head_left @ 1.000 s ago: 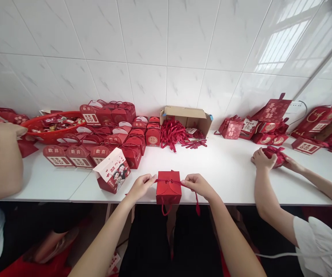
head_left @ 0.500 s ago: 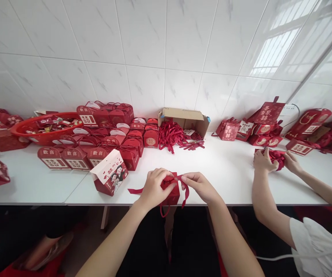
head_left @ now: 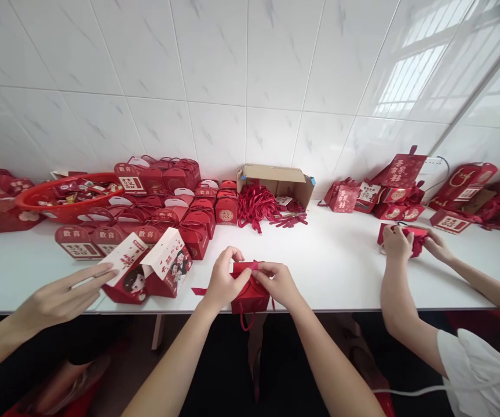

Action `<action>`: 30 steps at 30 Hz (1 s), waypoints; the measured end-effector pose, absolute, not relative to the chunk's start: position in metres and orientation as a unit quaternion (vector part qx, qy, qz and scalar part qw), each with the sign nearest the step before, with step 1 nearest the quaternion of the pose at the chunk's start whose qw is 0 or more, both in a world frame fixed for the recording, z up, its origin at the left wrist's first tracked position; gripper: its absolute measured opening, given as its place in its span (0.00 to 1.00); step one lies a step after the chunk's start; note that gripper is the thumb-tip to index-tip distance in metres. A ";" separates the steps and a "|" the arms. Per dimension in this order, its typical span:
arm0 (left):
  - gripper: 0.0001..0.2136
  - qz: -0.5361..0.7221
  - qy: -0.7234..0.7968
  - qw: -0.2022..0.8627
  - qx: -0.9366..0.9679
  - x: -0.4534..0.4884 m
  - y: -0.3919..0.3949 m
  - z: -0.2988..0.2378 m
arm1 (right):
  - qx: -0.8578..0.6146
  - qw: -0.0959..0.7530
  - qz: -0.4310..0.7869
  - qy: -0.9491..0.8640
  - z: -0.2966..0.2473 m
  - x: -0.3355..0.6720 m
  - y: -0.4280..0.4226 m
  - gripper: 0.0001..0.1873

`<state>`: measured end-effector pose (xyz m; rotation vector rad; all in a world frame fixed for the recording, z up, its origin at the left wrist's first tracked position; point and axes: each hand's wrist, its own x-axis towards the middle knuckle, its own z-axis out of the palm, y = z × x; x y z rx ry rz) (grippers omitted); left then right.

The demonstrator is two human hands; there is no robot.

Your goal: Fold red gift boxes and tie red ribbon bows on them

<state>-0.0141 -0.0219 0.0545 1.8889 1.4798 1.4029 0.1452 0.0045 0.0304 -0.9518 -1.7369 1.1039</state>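
Observation:
A small red candy box (head_left: 250,304) stands near the table's front edge, with a thin cord handle hanging down its near side. A red ribbon (head_left: 199,291) lies over its top, one tail stretching out to the left on the table. My left hand (head_left: 227,279) grips the box's left side, its thumb pressed on top by the ribbon and its index finger curled above. My right hand (head_left: 278,284) pinches the ribbon at the top right of the box. The ribbon under the fingertips is partly hidden.
Rows of finished-looking red boxes (head_left: 197,231) and an orange-red basin (head_left: 65,214) of wrapped sweets stand left. A cardboard carton (head_left: 276,172) spills red ribbons (head_left: 256,205). A co-worker's hand (head_left: 58,295) touches a white-lidded box (head_left: 130,278); another person's hands (head_left: 400,243) work at right.
My hands have come closer together over the box, and the stretched right ribbon end is now gathered in the fingers. From the left, a co-worker's hand has set a second white-lidded box beside the first.

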 end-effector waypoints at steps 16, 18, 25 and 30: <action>0.17 0.409 0.567 0.394 0.597 -0.042 -0.027 0.041 | -0.412 0.458 0.485 -0.620 0.025 0.126 -0.001 0.11; 0.16 0.406 0.551 0.377 0.624 -0.038 -0.033 0.060 | -0.447 0.455 0.437 -0.635 0.025 0.122 -0.002 0.11; 0.15 0.402 0.506 0.366 0.670 -0.017 -0.020 0.102 | -0.365 0.420 0.325 -0.765 0.034 0.126 -0.010 0.08; 0.15 0.439 0.478 0.373 0.663 -0.012 0.001 0.097 | -0.370 0.445 0.356 -0.734 0.029 0.127 -0.009 0.14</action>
